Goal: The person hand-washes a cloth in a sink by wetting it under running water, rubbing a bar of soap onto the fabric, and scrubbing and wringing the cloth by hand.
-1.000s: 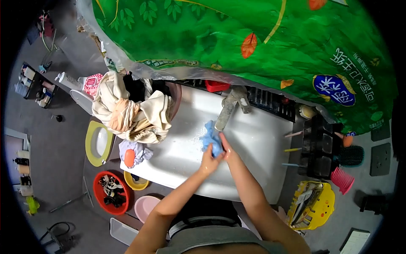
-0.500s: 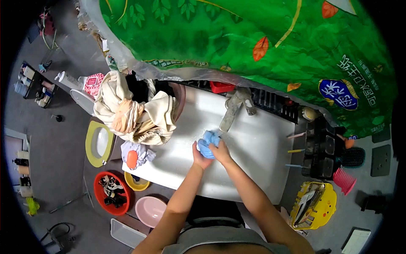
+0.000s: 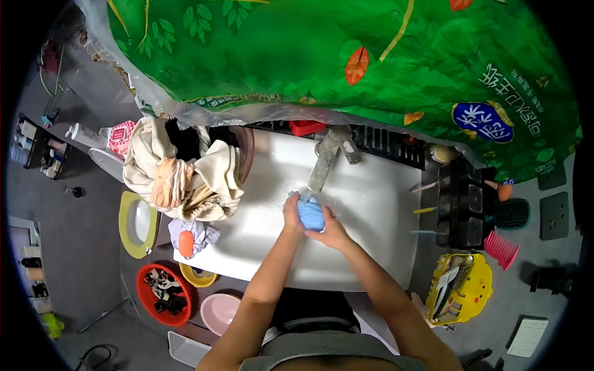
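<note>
Bunched between both hands is a wet-looking blue cloth, held low over the white sink. My left hand presses on its left side. Against its lower right side lies my right hand, its fingers curled round the edge. Just above them, the spout of the grey metal faucet points down, and water splashes around the cloth. Which fold each fingertip grips is partly hidden.
Cream clothes are heaped at the sink's left. An orange soap bar rests on a pale lilac cloth. A large green plastic package hangs over the back. Black holders and a yellow basket stand right.
My right hand has shifted from over the cloth to its lower right side, exposing more of it. The cloth is turned and more compact. The whole view has shifted slightly.
</note>
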Demonstrator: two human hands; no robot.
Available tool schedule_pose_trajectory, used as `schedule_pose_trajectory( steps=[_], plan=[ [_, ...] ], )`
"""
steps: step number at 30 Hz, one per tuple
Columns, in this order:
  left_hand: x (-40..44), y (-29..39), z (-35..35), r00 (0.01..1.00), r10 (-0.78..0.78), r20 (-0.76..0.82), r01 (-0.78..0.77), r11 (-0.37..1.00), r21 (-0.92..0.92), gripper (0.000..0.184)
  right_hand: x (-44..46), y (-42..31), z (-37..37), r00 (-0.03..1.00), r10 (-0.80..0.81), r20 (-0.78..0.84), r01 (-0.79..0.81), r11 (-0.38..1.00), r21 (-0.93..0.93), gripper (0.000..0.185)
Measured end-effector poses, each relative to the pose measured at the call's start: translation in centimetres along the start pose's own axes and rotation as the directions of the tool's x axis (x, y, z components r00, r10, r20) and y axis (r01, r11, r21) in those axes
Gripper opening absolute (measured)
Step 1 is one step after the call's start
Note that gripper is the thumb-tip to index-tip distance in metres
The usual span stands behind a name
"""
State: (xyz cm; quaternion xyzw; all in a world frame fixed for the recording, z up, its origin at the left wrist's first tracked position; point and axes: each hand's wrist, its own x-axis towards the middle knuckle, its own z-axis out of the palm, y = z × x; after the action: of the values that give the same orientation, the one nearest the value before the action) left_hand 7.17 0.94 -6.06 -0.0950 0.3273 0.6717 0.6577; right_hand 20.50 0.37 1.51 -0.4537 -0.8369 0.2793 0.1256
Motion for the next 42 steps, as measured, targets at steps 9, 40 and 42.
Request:
schedule_pose_trajectory(
  steps=[9,40,42],
  plan=[
    [-2.8,1.9,3.3,0.965,-0.212,0.154,0.213,0.977,0.010,0.043,1.7,-0.5,-0.1,0.845,0.408,0.345,-0.532,0.583,0.614,0.044],
    [-10.5,2.9,8.8,0.931,0.352,-0.100,-0.335,0.930,0.155,0.028,-0.9,-7.0,-1.0,0.973,0.192,-0.128,-0.192,0.981,0.009,0.079],
    [-11.3,4.5,10.4,0.930,0.368,-0.004,-0.356,0.901,0.248,0.029,0.2,-7.9,-2.5,0.960,0.177,-0.215,-0.169,0.984,0.055,0.066]
  ],
)
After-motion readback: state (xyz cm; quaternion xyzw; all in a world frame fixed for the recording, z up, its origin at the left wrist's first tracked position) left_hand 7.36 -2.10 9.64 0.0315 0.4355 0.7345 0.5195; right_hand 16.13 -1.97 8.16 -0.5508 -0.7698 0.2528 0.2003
